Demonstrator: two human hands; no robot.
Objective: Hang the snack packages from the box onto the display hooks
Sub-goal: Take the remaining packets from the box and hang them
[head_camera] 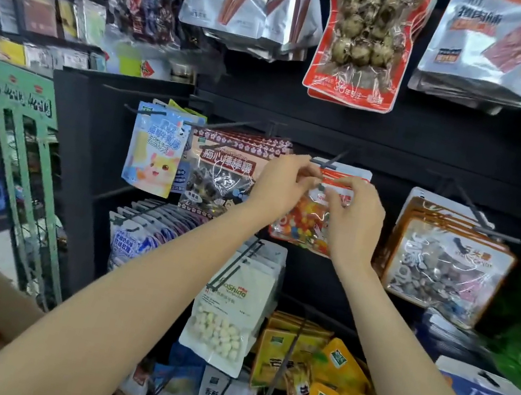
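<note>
Both hands, left hand (280,185) and right hand (352,213), are pinching the candy bag (303,220) by its top edge, just under the hook (329,164) tip. Risk: the hole is missing the tip, so the bag is dropping or its header tearing.

Red-and-white candy packet (305,219), green rack (20,162)
</note>
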